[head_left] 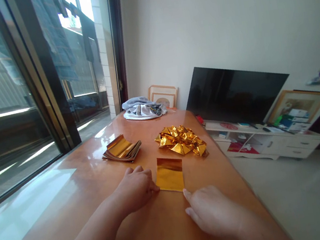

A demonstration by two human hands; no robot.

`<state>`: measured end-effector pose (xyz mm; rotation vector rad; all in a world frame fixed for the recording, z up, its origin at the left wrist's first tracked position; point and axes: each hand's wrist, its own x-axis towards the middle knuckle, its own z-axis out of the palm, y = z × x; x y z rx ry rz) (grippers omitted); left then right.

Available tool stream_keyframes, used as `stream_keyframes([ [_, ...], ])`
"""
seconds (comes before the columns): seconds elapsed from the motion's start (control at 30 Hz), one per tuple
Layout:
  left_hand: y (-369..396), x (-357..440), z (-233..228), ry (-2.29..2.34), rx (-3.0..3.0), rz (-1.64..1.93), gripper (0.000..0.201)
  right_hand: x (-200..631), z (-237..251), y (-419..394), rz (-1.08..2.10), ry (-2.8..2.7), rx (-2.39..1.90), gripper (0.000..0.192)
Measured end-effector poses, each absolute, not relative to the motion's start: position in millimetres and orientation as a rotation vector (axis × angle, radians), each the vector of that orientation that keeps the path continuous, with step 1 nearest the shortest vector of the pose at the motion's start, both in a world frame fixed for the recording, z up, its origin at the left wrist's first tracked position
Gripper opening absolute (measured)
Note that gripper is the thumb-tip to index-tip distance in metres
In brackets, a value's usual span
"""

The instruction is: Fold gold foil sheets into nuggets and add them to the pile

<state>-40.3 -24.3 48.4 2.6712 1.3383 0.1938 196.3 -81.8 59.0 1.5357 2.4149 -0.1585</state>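
A square sheet of shiny gold foil paper lies flat on the brown table, its upper strip reflecting darker. My left hand is at its lower left corner, fingers curled, with thumb and a fingertip close together on the corner. At the lower right corner, the index finger of my right hand touches the edge; its thumb is held apart below. Beyond my left hand sits a stack of gold foil sheets, curling upward. Behind the flat sheet and to its right is a pile of folded gold foil pieces.
Grey and white cloth lies at the far end of the table, with picture frames behind it. A television stands on a white cabinet to the right. A glass sliding door runs along the left.
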Motion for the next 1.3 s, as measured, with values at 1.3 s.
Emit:
stream_keyframes([
  [1.3,-3.2,-27.2,11.8,1.423,2.174,0.484,0.018,200.2,30.3,-45.1,-0.409,2.563,1.982,0.024],
])
